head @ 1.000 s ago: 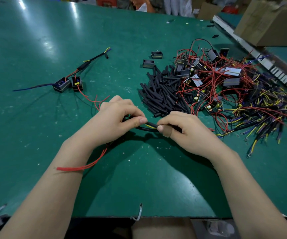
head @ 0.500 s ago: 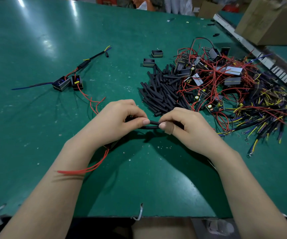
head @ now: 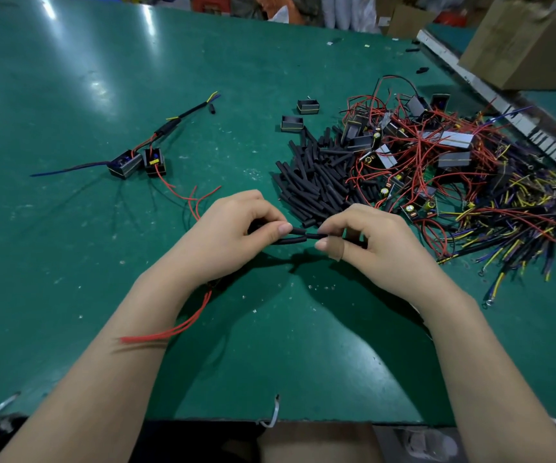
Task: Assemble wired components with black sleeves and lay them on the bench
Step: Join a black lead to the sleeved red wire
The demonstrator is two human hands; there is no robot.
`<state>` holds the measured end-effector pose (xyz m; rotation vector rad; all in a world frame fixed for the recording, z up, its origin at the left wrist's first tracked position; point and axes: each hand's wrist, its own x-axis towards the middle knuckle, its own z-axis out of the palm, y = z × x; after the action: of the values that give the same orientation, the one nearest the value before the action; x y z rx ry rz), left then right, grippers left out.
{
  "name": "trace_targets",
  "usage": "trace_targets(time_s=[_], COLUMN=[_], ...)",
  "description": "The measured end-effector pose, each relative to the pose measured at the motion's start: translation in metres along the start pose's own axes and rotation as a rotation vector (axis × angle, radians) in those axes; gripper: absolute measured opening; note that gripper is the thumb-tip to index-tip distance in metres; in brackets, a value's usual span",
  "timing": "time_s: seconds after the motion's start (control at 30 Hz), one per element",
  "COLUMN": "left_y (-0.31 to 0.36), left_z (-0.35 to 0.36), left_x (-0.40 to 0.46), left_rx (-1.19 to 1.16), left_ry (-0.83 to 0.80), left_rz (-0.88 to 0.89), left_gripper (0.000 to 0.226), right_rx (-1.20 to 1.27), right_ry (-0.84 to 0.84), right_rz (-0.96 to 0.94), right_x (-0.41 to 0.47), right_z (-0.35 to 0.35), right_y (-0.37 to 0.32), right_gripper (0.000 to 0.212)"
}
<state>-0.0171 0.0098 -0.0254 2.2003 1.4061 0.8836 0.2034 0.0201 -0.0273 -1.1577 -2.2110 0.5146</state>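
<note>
My left hand (head: 226, 235) pinches a wired component whose red wires (head: 173, 329) trail down past my left wrist; the component body is hidden in the palm. Between both hands run black sleeves (head: 295, 237) over its leads. My right hand (head: 370, 242) pinches the right end of the sleeves, a plaster on its thumb. A heap of loose black sleeves (head: 316, 182) lies just behind my hands. Two finished assemblies (head: 136, 162) lie on the green bench (head: 69, 262) at the left.
A tangle of red, yellow and blue wires with small boards and black housings (head: 437, 162) fills the right side. Two loose black housings (head: 303, 113) sit behind the sleeve heap. Cardboard boxes (head: 523, 45) stand at the far right beyond a white rail.
The yellow wire tip seen between my hands a second ago is now covered by black sleeve. Both hands have drifted slightly closer together and stay at mid-bench.
</note>
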Motion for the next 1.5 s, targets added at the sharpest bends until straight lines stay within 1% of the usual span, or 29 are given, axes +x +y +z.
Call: trace_targets(time_s=[0.13, 0.33, 0.4, 0.47, 0.53, 0.57, 0.63, 0.7, 0.77, 0.83, 0.9, 0.97, 1.03, 1.1, 1.17, 1.23, 1.27, 1.3, 1.37, 1.43, 1.5], left_y=[0.0, -0.002, -0.002, -0.001, 0.0, 0.001, 0.003, 0.008, 0.012, 0.013, 0.013, 0.013, 0.012, 0.013, 0.015, 0.018, 0.018, 0.018, 0.019, 0.015, 0.008], left_z=[0.002, 0.005, 0.006, 0.005, 0.005, 0.004, 0.005, 0.004, 0.003, 0.004, 0.005, 0.004, 0.002, -0.001, -0.004, -0.012, -0.019, -0.027, -0.046, -0.065, -0.083], left_x=[0.0, -0.001, -0.002, -0.003, -0.005, -0.005, -0.005, -0.004, -0.005, -0.009, -0.012, -0.013, -0.014, -0.013, -0.009, 0.0, 0.005, 0.011, 0.021, 0.031, 0.042], left_rx=[0.004, 0.045, 0.045, 0.064, 0.146, 0.21, 0.327, 0.378, 0.402, 0.463, 0.523, 0.602, 0.669, 0.687, 0.665, 0.568, 0.499, 0.439, 0.373, 0.337, 0.315], left_ry=[-0.014, -0.019, -0.004, -0.027, -0.065, -0.066, -0.013, 0.052, 0.082, 0.078, 0.087, 0.113, 0.146, 0.182, 0.243, 0.316, 0.349, 0.387, 0.468, 0.516, 0.529], left_rz=[0.0, 0.021, 0.027, 0.053, 0.088, 0.107, 0.166, 0.219, 0.251, 0.278, 0.276, 0.27, 0.306, 0.326, 0.293, 0.205, 0.17, 0.15, 0.11, 0.026, -0.072], left_gripper=[0.016, 0.017, 0.022, 0.033, 0.044, 0.046, 0.038, 0.03, 0.028, 0.026, 0.025, 0.027, 0.03, 0.03, 0.031, 0.032, 0.03, 0.029, 0.028, 0.03, 0.03], right_rx=[-0.053, -0.11, -0.11, -0.128, -0.154, -0.161, -0.173, -0.174, -0.177, -0.189, -0.19, -0.22, -0.269, -0.313, -0.386, -0.431, -0.422, -0.396, -0.338, -0.329, -0.368], right_ry=[0.003, -0.001, 0.028, 0.054, 0.054, 0.048, 0.033, 0.029, 0.032, 0.035, 0.048, 0.065, 0.081, 0.151, 0.325, 0.505, 0.548, 0.551, 0.455, 0.273, 0.08], right_rz=[-0.021, -0.054, -0.075, -0.081, -0.073, -0.073, -0.076, -0.075, -0.071, -0.068, -0.072, -0.077, -0.081, -0.097, -0.126, -0.192, -0.243, -0.296, -0.369, -0.367, -0.335], right_x=[0.0, -0.001, 0.001, 0.001, 0.001, 0.001, 0.0, 0.001, 0.001, 0.002, 0.004, 0.006, 0.007, 0.009, 0.009, 0.009, 0.009, 0.01, 0.012, 0.017, 0.026], right_z=[0.003, 0.01, 0.009, 0.007, 0.007, 0.007, 0.007, 0.008, 0.008, 0.01, 0.012, 0.015, 0.017, 0.017, 0.018, 0.019, 0.019, 0.02, 0.021, 0.027, 0.038], right_y=[0.0, -0.003, -0.004, -0.004, -0.004, -0.004, -0.004, -0.005, -0.006, -0.008, -0.012, -0.016, -0.019, -0.024, -0.032, -0.04, -0.043, -0.045, -0.047, -0.049, -0.049], right_gripper=[0.009, 0.01, 0.009, 0.01, 0.011, 0.011, 0.011, 0.012, 0.012, 0.013, 0.014, 0.016, 0.016, 0.014, 0.011, 0.015, 0.017, 0.019, 0.022, 0.025, 0.028])
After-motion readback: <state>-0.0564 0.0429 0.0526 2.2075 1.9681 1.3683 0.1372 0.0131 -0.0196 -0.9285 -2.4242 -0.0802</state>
